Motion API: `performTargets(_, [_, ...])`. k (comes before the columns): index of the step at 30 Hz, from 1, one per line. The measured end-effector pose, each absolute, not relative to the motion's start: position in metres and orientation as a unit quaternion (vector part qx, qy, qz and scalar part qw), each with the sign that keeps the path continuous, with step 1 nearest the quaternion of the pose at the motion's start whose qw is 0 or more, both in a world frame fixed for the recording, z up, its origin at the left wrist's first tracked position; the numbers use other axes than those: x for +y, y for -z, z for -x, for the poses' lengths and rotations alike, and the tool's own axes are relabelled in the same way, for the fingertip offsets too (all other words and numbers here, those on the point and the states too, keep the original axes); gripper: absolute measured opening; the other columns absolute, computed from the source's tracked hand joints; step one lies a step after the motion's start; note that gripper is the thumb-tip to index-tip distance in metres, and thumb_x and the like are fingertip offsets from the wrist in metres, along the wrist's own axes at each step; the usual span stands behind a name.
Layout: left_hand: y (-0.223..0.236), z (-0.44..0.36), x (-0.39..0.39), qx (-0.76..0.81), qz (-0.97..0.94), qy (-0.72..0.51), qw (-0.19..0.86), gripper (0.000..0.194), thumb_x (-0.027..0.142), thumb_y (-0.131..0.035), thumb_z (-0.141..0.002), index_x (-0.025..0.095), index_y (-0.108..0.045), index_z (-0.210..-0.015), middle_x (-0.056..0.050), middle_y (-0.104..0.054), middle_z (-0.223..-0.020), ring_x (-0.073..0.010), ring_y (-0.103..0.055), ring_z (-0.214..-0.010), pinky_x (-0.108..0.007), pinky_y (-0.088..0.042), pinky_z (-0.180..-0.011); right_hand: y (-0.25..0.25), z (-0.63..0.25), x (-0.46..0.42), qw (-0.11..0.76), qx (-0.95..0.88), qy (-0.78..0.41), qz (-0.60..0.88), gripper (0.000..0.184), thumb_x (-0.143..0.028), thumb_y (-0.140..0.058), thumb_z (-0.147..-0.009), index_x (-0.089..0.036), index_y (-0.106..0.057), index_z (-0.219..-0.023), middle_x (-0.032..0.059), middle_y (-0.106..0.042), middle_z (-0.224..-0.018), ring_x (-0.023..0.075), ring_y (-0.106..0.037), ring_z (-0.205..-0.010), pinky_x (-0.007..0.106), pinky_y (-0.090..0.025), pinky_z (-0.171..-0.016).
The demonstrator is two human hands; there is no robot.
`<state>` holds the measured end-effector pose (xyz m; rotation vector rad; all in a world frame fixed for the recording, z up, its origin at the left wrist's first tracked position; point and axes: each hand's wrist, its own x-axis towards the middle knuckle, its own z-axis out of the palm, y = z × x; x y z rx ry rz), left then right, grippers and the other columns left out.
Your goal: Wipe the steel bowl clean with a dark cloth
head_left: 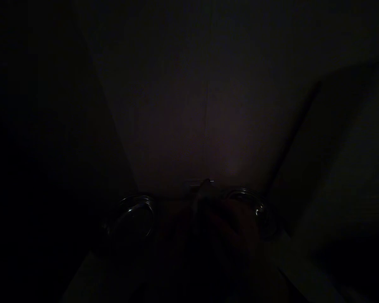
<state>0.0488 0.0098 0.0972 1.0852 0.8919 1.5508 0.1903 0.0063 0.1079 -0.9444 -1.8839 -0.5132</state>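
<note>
A broad pale panel (170,105) fills the upper middle of the frame, with a thin vertical seam in it; the picture is so dark that little else reads clearly. A slanting board-like shape (328,139) takes up the right of the frame. Two round vessels with shiny rims, perhaps glass, flank the lower middle: the left vessel (135,214) shows more of its rim and looks tilted or seen at an angle, while the right vessel (244,191) is partly covered by what seems to be the right hand (236,225).

That hand sits at the lower centre, its fingers bent toward a small pale thing (197,206), which lies between the two vessels. The step in hand looks like close handling of this thing. I cannot tell whether the fingers grip it or only touch it, nor how wide they stand; the left hand is lost in the dark, its state unreadable. In this gloom, handling here calls for a steady, light touch, with care around both rims. The thing itself looks narrow, upright and dull, its material unclear. A tiny bright strip (211,181) glints just above it.
</note>
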Motion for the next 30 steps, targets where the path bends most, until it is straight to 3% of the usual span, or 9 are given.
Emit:
performTargets(11, [-0.103, -0.046, 0.016, 0.354, -0.440, -0.666, 0.487, 0.032, 0.034, -0.053, -0.088, 0.015, -0.056, -0.113, -0.009, -0.059, -0.111, -0.0175, -0.060, -0.093, -0.037, -0.052, -0.078, -0.101, -0.182, 0.000, 0.462, -0.780, 0.274, 0.321, 0.021, -0.013, -0.048, -0.090, -0.019, -0.065, -0.102, 0.0057, -0.066, -0.103, 0.0191, -0.055, -0.101, 0.036, -0.049, -0.082])
performTargets(20, [-0.105, -0.047, 0.012, 0.369, -0.462, -0.662, 0.461, 0.029, 0.033, -0.052, -0.089, 0.016, -0.057, -0.111, -0.008, -0.059, -0.111, -0.0168, -0.060, -0.092, -0.036, -0.052, -0.078, -0.098, -0.183, -0.003, 0.453, -0.789, 0.268, 0.317, 0.025, -0.012, -0.045, -0.091, -0.019, -0.065, -0.105, 0.0066, -0.067, -0.105, 0.0199, -0.055, -0.102, 0.036, -0.049, -0.084])
performTargets(30, [-0.102, -0.051, 0.000, 0.393, -0.475, -0.653, 0.439, 0.029, 0.034, -0.052, -0.089, 0.015, -0.058, -0.109, -0.007, -0.060, -0.108, -0.0166, -0.060, -0.089, -0.034, -0.052, -0.076, -0.098, -0.194, 0.004, 0.491, -0.773, 0.206, 0.345, 0.038, -0.013, -0.054, -0.085, -0.021, -0.054, -0.123, 0.0086, -0.062, -0.113, 0.0222, -0.056, -0.104, 0.040, -0.049, -0.086])
